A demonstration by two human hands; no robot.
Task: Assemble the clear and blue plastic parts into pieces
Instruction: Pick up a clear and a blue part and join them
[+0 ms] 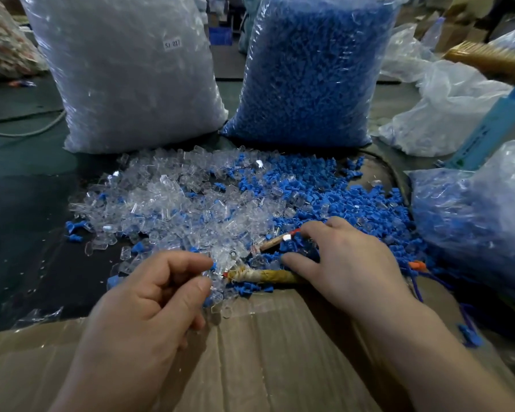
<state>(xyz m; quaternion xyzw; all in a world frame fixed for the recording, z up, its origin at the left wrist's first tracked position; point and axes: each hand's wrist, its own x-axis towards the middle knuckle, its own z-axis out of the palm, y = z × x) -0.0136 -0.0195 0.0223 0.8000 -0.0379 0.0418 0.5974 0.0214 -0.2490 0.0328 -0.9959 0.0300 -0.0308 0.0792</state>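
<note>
A heap of clear plastic parts (173,209) covers the table's middle left, and a heap of blue plastic parts (354,200) spreads to its right. My left hand (149,298) hovers at the near edge of the clear heap, fingers curled, pinching a small clear piece with a blue bit (213,270) between thumb and forefinger. My right hand (342,263) rests palm down on the blue heap, fingers curled among the blue parts. What its fingertips hold is hidden. A thin wooden stick with a red tip (277,239) lies just under its fingers.
Two tall bags stand behind the heaps: clear parts (125,72) on the left, blue parts (315,69) on the right. Another bag of mixed parts (473,227) sits at the right. A cardboard box flap (250,352) lies under my forearms. A tape-wrapped stick (268,276) lies between my hands.
</note>
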